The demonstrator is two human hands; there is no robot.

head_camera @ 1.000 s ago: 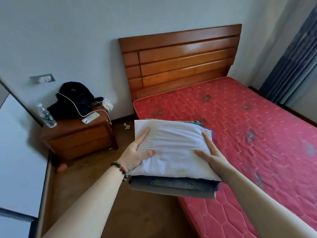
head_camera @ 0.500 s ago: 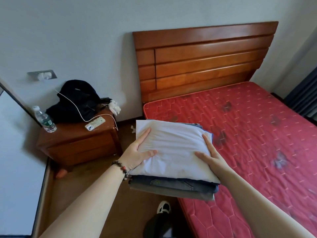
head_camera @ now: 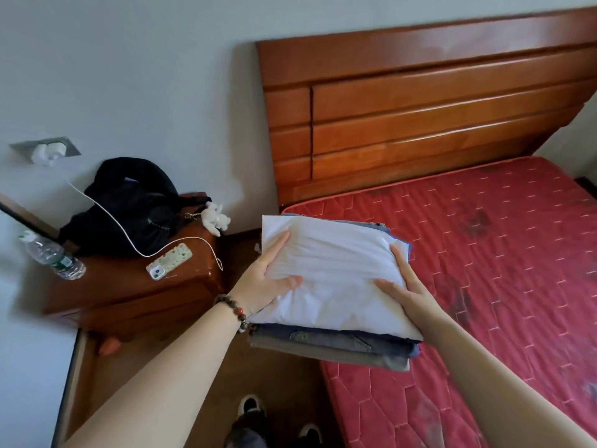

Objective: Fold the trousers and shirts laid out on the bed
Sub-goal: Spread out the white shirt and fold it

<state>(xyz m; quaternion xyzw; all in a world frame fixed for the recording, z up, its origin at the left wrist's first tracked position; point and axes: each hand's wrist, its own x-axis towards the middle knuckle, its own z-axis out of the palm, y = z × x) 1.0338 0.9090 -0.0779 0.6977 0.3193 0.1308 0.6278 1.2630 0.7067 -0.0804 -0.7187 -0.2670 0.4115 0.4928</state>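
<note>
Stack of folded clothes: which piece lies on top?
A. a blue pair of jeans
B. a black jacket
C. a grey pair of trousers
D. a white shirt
D: the white shirt tops the stack, with the left hand and right hand resting on it; darker blue and grey folded pieces show beneath its near edge.

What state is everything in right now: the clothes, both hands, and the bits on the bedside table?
White shirt: folded, top of the stack.
Blue trousers: folded, under the shirt.
Grey trousers: folded, at the bottom.
Left hand: gripping the stack's left edge.
Right hand: gripping its right edge.
Water bottle: lying on its side.
Phone: lying flat, cable attached.
</note>
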